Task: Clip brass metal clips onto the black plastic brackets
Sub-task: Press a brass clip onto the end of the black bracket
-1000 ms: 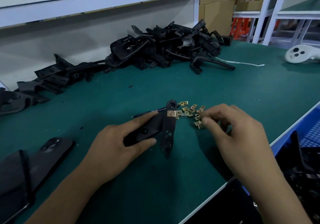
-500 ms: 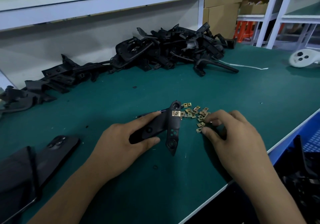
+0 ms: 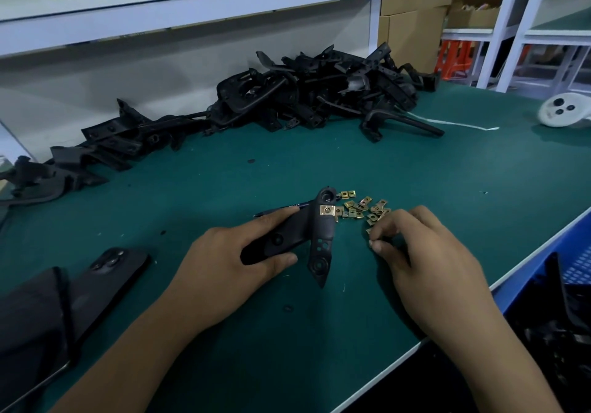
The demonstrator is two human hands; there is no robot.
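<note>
Left hand (image 3: 230,262) grips the bracket (image 3: 315,236); right hand (image 3: 412,252) pinches a clip from the loose clips (image 3: 364,209), apparently next for fitting.

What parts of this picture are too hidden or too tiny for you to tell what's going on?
All in the head view:
- Right hand: its curled fingers cover whatever clip it may be pinching from the brass clips.
- Black bracket: the left hand covers its near end.
- Black brackets pile: too tangled to count.
- Phone: partly covered by a dark case.
- Blue crate: cut off by the right edge.
</note>
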